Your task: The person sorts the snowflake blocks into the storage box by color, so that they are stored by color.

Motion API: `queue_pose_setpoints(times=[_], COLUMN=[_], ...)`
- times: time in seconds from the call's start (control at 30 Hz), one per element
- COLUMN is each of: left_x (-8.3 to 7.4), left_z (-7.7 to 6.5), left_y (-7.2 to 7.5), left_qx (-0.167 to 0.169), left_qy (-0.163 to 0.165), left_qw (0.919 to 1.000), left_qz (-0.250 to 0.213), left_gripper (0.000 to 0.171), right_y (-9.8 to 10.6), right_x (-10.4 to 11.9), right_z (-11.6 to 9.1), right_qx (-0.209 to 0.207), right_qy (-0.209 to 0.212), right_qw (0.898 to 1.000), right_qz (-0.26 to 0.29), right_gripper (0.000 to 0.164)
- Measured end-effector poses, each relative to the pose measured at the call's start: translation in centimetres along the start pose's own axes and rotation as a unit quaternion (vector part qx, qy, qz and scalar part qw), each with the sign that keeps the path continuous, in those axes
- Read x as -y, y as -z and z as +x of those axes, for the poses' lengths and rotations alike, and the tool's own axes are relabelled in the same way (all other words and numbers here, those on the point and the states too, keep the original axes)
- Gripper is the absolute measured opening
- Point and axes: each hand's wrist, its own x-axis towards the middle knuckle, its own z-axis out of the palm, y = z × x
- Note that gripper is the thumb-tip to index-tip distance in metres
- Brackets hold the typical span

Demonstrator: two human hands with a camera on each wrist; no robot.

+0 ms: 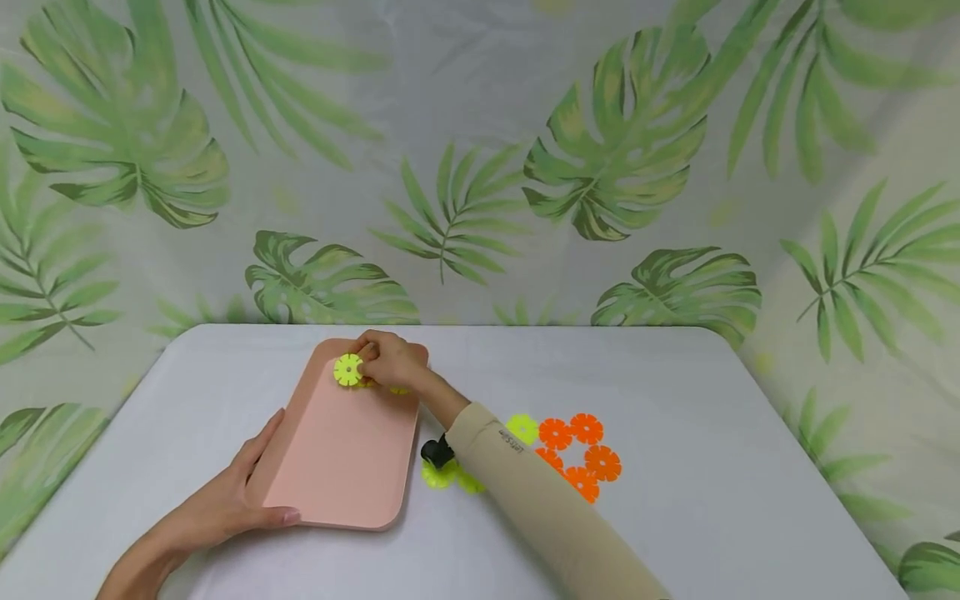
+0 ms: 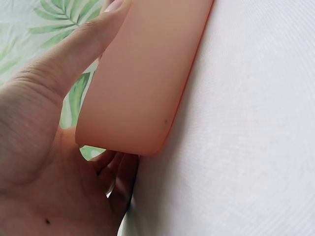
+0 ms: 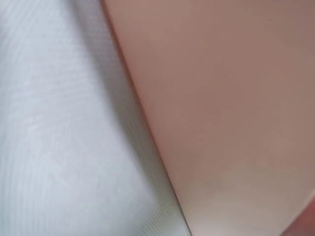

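Observation:
My left hand grips the near left corner of a pink rectangular tray, thumb along the near side and fingers along the left side. The left wrist view shows the thumb at the rim, with other fingers partly hidden behind the tray wall. Over the tray's far end, my right hand pinches a yellow notched flower disc. More yellow edges show in the tray below that hand, mostly covered by it. The right wrist view holds only the tray's outer wall beside white cloth.
Right of the tray, several orange flower discs lie in a ring. Yellow-green discs lie to their left, some partly hidden by the beige sleeve. A black object shows beside the sleeve. Leaf-print cloth hangs behind the white table.

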Motion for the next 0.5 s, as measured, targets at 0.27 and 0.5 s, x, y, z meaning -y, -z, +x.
queue_pose_setpoints(times=[0.27, 0.5], left_x=[0.06, -0.24], left_z=[0.01, 0.09], left_y=[0.00, 0.15], left_qx=[0.011, 0.007], left_qy=[0.009, 0.008], left_qw=[0.9998, 0.9998], left_qz=[-0.012, -0.016], left_gripper=[0.122, 0.122], right_y=[-0.95, -0.73], right_x=[0.04, 0.30], right_z=[0.64, 0.50], right_qx=[0.033, 0.030], right_qy=[-0.012, -0.050], right_qw=[0.999, 0.997], right_qz=[0.010, 0.042], right_gripper=[0.028, 0.027])
